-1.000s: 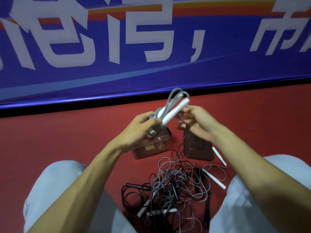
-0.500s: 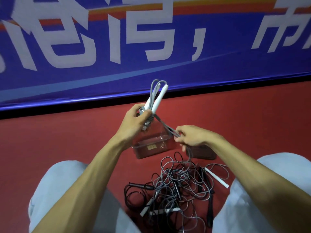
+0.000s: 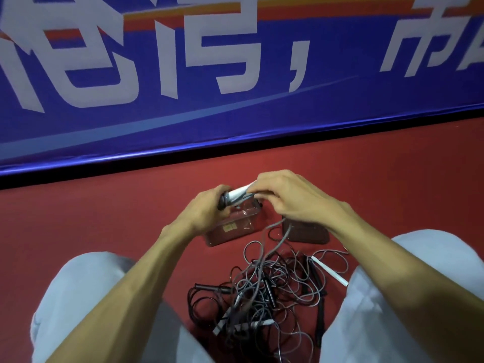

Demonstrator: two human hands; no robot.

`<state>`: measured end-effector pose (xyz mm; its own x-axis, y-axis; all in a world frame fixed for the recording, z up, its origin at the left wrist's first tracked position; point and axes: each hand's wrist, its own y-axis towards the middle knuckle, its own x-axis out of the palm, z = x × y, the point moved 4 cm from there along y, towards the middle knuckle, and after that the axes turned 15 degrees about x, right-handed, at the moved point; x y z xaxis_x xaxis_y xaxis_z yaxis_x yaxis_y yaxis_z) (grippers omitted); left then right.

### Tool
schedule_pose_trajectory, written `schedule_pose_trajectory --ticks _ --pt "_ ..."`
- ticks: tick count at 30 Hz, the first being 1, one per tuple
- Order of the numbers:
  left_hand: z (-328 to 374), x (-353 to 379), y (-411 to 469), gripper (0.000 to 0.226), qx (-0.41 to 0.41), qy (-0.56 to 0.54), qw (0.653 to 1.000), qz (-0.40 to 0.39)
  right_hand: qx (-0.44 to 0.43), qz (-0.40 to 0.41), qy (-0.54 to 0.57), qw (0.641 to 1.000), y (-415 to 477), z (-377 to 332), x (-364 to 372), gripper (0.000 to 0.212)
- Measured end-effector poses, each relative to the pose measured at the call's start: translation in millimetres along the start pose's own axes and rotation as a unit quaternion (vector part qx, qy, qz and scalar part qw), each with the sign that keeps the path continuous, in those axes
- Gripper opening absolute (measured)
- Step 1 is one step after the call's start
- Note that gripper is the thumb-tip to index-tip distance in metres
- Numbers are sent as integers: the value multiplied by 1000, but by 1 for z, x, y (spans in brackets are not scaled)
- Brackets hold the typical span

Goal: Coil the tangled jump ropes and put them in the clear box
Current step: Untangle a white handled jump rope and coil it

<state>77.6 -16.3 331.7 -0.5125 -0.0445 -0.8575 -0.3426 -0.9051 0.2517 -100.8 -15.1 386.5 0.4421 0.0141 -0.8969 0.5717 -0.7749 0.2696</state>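
Progress: early, by my judgement. My left grip (image 3: 209,209) clamps one part-coiled rope (image 3: 237,197) over the clear box (image 3: 230,229); my right grip (image 3: 290,197) curls round its other end, tail trailing down. Tangled pile (image 3: 275,292) lies on the floor (image 3: 104,218), uncoiled.

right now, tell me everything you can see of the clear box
The clear box is a small rectangular tub of see-through plastic, showing the red floor through it. A yellowish label sits on its near wall. It stands upright on the floor, apparently lidless, partly hidden behind the left hand.
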Motion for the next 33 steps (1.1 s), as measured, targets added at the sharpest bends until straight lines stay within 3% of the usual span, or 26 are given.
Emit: schedule_pose_trajectory --ticks 5,8,15,18,21,23,26,30,33 --pt "18 7 1 27 91 47 993 -64 31 108 22 993 5 20 -5 12" --pt "27 7 -4 27 122 42 989 -79 108 143 46 983 9 32 -5 12" --pt "36 4 -10 35 116 -25 991 -62 271 134 166 939 10 45 2 24" --pt "39 -4 -10 24 124 -34 991 -27 318 84 280 902 11 53 9 20" --pt "36 -14 -10 10 97 -142 985 1 349 17 416 839 10 57 16 3" --pt "35 -23 -11 5 74 -239 968 31 354 2 455 817 12 54 21 18" --pt "31 -32 -11 8 20 -351 930 108 328 -51 486 808 14 38 26 18" --pt "26 -38 -11 37 -50 -483 856 180 286 -161 492 806 10 15 31 37" --pt "23 -38 -10 37 -59 -504 841 187 256 -207 487 809 9 7 31 30"
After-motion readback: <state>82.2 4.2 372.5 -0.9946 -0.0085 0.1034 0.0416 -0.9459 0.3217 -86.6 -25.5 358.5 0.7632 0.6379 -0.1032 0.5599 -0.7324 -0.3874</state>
